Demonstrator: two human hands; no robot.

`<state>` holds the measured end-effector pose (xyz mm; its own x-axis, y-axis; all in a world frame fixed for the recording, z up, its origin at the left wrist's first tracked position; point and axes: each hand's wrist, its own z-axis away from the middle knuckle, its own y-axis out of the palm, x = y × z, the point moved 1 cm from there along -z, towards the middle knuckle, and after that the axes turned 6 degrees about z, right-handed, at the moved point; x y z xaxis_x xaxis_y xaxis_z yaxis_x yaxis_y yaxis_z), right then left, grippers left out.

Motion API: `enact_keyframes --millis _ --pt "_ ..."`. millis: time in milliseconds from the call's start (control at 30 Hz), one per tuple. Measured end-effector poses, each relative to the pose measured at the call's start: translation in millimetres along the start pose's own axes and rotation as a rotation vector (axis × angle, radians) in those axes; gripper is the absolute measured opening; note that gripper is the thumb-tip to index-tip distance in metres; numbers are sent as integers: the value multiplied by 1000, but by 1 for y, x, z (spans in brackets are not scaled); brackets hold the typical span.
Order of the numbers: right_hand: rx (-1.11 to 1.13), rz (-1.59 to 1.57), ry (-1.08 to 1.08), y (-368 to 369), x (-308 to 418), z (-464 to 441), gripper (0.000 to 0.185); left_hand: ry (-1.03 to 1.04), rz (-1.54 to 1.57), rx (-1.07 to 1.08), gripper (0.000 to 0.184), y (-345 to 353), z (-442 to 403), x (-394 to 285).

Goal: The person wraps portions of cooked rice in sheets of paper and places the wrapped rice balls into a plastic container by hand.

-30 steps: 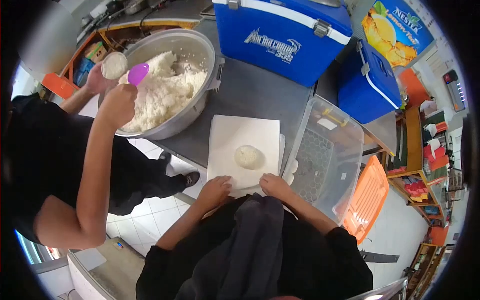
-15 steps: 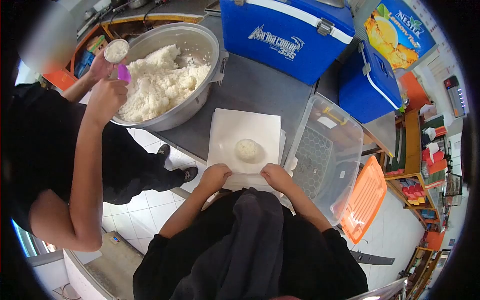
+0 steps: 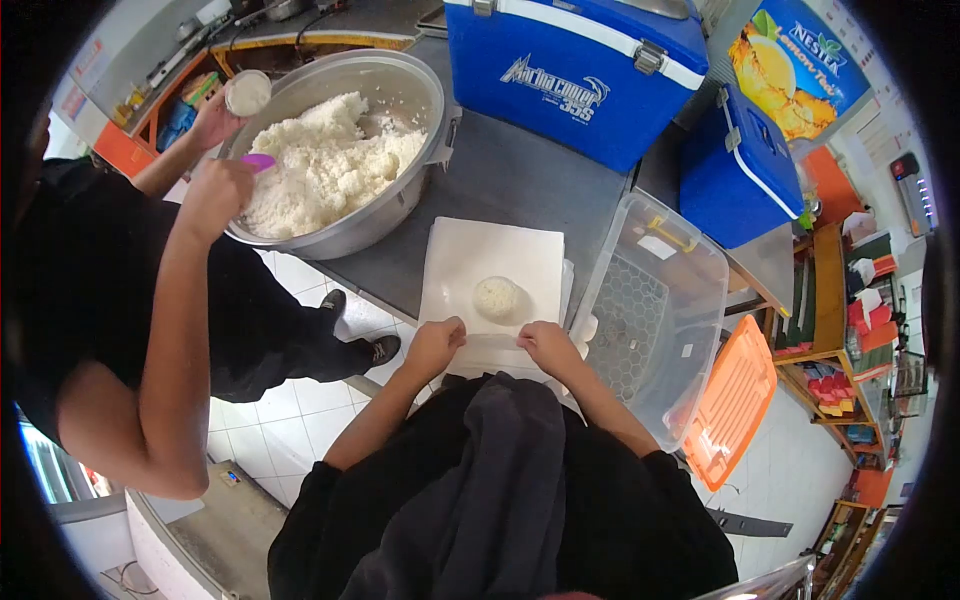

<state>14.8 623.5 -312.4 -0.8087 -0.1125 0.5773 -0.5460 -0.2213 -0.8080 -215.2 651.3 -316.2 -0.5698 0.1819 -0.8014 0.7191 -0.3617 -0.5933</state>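
Observation:
A round mound of white rice (image 3: 497,298) sits on a stack of white paper sheets (image 3: 460,245) on the grey table. My left hand (image 3: 437,345) is closed in a pinch on the near left edge of the top sheet. On the near right edge, my right hand (image 3: 550,350) pinches the same sheet. Between them the edge is raised and curls toward the rice. Neither hand touches the mound.
At the left, a co-worker holds a small rice-filled cup (image 3: 248,93) and a purple scoop (image 3: 259,161) by a large metal pot (image 3: 395,210) of rice. Blue coolers (image 3: 560,90) stand behind. On the right are a clear plastic bin (image 3: 690,350) and an orange lid (image 3: 735,405).
My hands have moved slightly away from my body, bringing the pinched paper edge nearer the rice. The co-worker's scoop has moved from the cup down toward the pot.

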Motion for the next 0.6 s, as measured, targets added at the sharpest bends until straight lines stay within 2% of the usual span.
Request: enact_keyframes --millis 33,167,333,600 --pt "-82 -48 -71 2 0 -1 19 21 56 -19 17 2 -1 0" --pt "-43 28 -45 5 -1 -2 18 32 169 -54 24 1 0 -2" --pt "14 -64 78 -3 8 -2 19 -20 159 -21 26 -2 1 -3" --pt "1 -45 94 -3 7 -9 22 -102 112 49 32 -4 2 -6"
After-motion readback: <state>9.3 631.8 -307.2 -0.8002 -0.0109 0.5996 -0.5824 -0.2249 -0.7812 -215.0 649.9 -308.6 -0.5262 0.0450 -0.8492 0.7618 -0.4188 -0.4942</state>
